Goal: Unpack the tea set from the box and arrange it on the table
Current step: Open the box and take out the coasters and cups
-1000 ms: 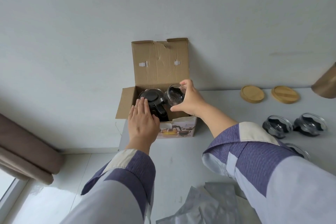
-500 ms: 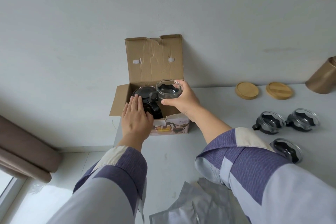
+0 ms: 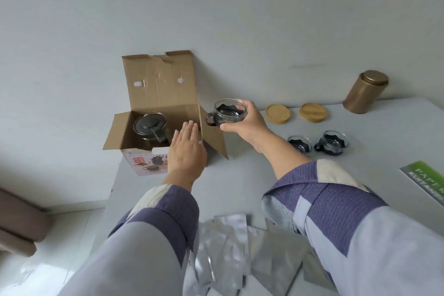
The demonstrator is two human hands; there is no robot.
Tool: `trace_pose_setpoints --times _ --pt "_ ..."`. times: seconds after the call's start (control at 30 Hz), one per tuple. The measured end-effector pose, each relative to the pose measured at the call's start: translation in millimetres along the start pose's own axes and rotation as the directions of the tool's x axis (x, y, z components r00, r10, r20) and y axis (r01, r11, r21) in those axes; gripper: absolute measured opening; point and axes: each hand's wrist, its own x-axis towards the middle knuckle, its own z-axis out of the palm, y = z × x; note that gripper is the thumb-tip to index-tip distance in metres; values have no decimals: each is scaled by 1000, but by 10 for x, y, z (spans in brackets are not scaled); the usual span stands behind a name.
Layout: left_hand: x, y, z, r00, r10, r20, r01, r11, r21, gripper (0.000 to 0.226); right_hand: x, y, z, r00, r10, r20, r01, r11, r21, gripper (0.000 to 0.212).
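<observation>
Glass cup gripped by the right hand beside the open cardboard box, teapot inside, left hand flat on its edge, two cups and wooden coasters nearby.

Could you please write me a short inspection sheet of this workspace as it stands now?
Surface: white table, bare in the middle.
Job's things: teapot in open box; two cups and two wooden coasters set out.
Clutter: silver bags at near edge; green booklet; bronze tin.
Grippers: left hand flat at the box's front; right hand grips a glass cup beside the box.
Cables: nothing seen.
Surroundings: white wall, pale floor.
</observation>
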Motion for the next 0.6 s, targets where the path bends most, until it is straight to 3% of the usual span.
trace_pose_setpoints --times 0.1,0.23,0.37,0.6 --pt "-199 449 168 997 70 45 -67 995 -74 58 -140 174 -434 998 30 -58 -31 999 -21 80" --pt "-476 912 456 965 129 227 -107 989 -105 67 -334 483 -1048 989 96 -115 -104 992 -69 84" --pt "-634 1266 691 911 119 396 -92 992 -88 76 -483 841 -1556 969 163 -186 -178 982 -68 86" --pt "-777 1663 965 856 97 508 -53 993 -102 77 -695 1415 -2162 937 264 -230 -288 955 -75 87"
